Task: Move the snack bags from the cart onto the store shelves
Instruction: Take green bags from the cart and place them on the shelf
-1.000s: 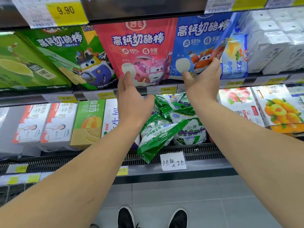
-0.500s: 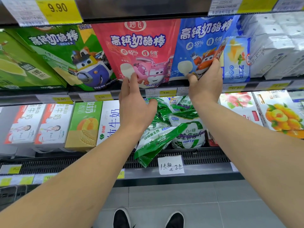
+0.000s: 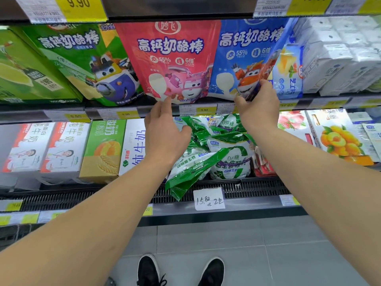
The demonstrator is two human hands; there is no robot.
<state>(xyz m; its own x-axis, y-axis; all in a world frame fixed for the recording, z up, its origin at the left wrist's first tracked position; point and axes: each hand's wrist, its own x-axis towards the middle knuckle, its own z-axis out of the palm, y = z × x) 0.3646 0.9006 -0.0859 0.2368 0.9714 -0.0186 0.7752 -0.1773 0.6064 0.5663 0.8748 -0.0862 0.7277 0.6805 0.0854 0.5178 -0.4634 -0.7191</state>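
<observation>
Three snack bags stand side by side on the upper shelf (image 3: pixel 132 112): a green bag (image 3: pixel 82 56), a red bag (image 3: pixel 175 58) and a blue bag (image 3: pixel 245 56). My right hand (image 3: pixel 257 106) grips the blue bag's lower right corner, fingers curled round its edge. My left hand (image 3: pixel 162 131) hangs just below the red bag with relaxed fingers, its fingertips at the bag's bottom edge and nothing held. No cart is in view.
Green-and-white pouches (image 3: pixel 208 149) are heaped on the lower shelf under my hands, with milk cartons (image 3: pixel 61 149) to the left and fruit boxes (image 3: pixel 338 137) to the right. White packs (image 3: pixel 340 54) fill the upper right. My shoes (image 3: pixel 179 269) stand on grey floor tiles.
My left hand has dropped from the red bag's front to just under its bottom edge. My right hand has slid lower on the blue bag's right corner.
</observation>
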